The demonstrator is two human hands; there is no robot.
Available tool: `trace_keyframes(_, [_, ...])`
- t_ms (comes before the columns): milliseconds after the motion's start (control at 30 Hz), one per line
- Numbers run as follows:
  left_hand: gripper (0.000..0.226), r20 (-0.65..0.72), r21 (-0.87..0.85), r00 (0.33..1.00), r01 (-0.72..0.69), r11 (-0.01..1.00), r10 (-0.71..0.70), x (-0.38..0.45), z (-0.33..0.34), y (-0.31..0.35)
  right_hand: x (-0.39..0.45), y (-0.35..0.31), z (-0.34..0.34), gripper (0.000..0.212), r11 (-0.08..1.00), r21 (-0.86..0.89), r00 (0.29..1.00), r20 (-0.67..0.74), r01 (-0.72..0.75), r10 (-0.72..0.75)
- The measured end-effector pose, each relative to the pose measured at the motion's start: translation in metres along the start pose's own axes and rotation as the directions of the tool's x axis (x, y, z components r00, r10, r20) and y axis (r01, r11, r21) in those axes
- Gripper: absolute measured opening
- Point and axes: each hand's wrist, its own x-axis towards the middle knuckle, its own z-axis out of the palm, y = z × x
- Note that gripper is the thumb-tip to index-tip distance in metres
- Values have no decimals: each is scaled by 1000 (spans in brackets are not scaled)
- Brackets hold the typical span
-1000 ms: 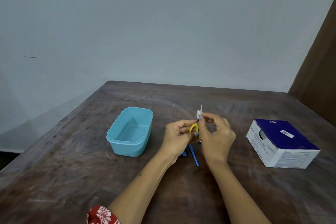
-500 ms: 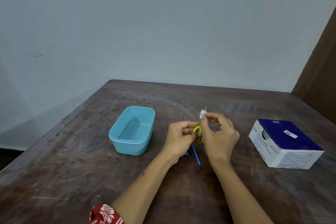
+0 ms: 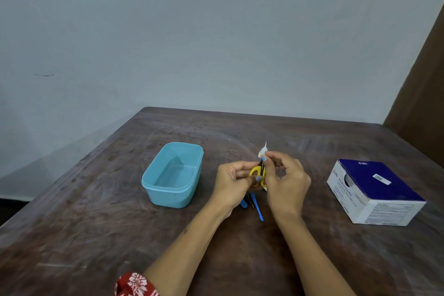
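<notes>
Wiping the scissors (image 3: 255,173) is not done yet, we think. Our left hand (image 3: 234,182) grips the yellow loops over the middle of the table (image 3: 96,211). Our right hand (image 3: 288,181) pinches a white swab (image 3: 262,151) on the blade. Near us, blue tools (image 3: 259,210) lie waiting.

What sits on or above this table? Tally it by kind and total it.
tub: 1
box: 1
scissors: 1
wipe: 1
blue sticks: 2
dark slim tool: 1, partly hidden
Total: 7
</notes>
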Motion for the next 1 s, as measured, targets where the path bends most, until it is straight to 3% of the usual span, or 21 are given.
trace_keyframes(200, [25,18,-154,999,44,987,-42,2,0,0,-2,7,2,8,956,-208,978,70,206,-195])
trace_keyframes(333, [24,23,-256,996,87,963,-84,4,-1,1,-2,8,3,23,931,-278,970,123,236,-210])
trace_keyframes(500, [23,-8,-291,997,72,954,-78,5,-4,3,-6,7,3,8,962,-227,971,215,154,-105])
trace_keyframes(567, [23,-6,-297,997,78,952,-83,5,-4,4,-6,7,3,11,973,-204,972,224,111,-64])
trace_keyframes(800, [21,-72,-336,995,45,941,-73,9,-7,4,-7,7,3,12,976,-154,956,271,153,-107])
trace_keyframes(1000, [21,18,-224,997,78,971,-76,6,-1,0,-5,5,3,23,973,-162,982,122,161,-142])
